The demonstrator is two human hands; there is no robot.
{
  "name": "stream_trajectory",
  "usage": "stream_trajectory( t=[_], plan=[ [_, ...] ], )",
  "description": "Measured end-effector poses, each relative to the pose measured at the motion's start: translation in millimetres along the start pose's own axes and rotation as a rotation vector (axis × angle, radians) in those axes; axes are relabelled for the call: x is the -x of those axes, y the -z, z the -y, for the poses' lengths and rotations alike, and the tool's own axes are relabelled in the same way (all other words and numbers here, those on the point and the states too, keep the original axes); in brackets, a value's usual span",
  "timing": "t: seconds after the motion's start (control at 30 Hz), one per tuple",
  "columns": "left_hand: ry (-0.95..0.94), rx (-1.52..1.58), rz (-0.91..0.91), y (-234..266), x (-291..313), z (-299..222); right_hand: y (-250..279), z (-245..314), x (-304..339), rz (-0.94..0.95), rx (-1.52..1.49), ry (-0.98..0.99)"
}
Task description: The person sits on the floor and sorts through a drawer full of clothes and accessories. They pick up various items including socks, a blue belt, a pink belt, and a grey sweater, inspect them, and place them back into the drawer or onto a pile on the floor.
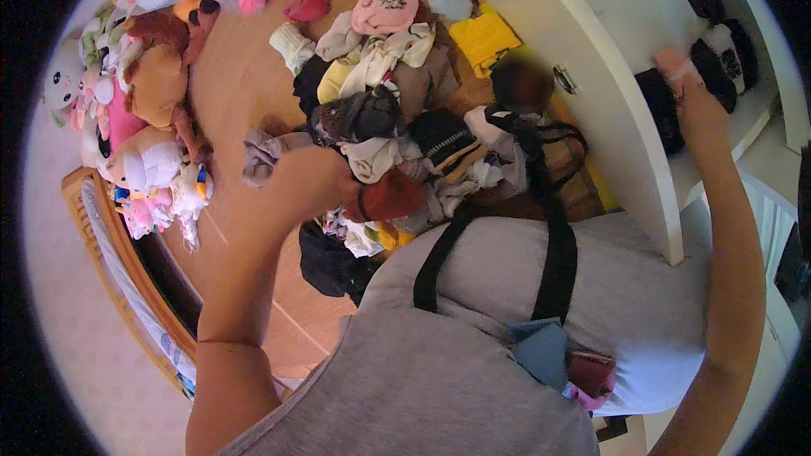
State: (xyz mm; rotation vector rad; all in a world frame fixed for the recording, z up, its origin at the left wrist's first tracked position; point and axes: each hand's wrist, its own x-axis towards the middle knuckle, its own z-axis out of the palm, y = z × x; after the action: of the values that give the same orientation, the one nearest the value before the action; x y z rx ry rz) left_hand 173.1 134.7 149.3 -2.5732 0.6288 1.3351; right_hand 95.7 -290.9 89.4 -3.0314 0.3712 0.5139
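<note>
My right hand [701, 105] reaches into a white cabinet compartment and grips a small pink folded cloth [673, 63], perhaps a sock. Dark folded pieces [659, 105] sit on either side of it. Over a heap of loose socks and small clothes [372, 156] on the floor is my left hand [325, 179]. Its fingertips reach a rust-red bundled cloth [393, 196]; the back of the hand hides the fingers, so I cannot see whether they grip it. Close by lie a cream sock [372, 159] and a black knit piece with a pale stripe [443, 135].
A white cabinet door [604, 76] stands ajar between the heap and the compartment. Plush toys [156, 84] line the left side near a wooden-framed edge [127, 279]. A yellow folded cloth [486, 40] lies by the door. Blue-grey folded cloth [541, 355] rests against my lap.
</note>
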Motion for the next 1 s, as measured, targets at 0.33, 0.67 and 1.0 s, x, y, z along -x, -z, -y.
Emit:
stream_trajectory(
  t=[0.33,0.67,1.0],
  plan=[
    [0.051,0.099,-0.113,-71,-5,-20,-12,16,10,0.211,0.096,0.090],
    [-0.920,0.729,-0.439,135,-5,-87,59,15,15,-0.250,-0.344,0.078],
    [-0.878,-0.411,-0.840,187,-177,-305,-20,-44,17,-0.391,0.043,-0.206]
  ],
)
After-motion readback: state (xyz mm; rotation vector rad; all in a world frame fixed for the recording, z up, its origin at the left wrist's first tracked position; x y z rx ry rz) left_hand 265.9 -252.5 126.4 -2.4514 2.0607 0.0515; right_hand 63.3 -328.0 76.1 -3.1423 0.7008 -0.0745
